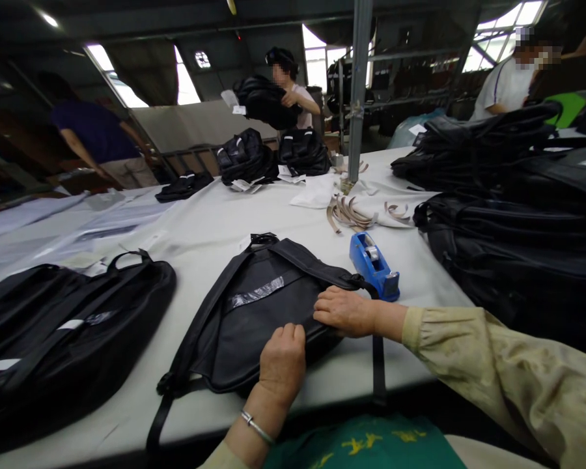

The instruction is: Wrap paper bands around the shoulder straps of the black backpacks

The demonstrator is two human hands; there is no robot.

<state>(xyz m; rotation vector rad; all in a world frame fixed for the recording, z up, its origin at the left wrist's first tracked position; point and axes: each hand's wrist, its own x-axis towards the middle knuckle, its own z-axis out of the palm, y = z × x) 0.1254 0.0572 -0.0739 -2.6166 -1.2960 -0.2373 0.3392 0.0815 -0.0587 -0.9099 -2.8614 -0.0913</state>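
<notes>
A black backpack lies on the white table with its straps facing up. A strip of clear tape crosses its upper middle. At the bag's lower edge my left hand has its fingers curled on the black material, a bangle round the wrist. My right hand rests on the right side of the bag, fingers bent together over its edge. The fingertips of both hands press the bag's rim, partly hidden. Just beyond my right hand stands a blue tape dispenser, touching neither hand.
More black bags lie at the left and in a tall pile at the right. Beige strips lie near a metal post. Across the table, a person holds a black bag; two other people stand farther off.
</notes>
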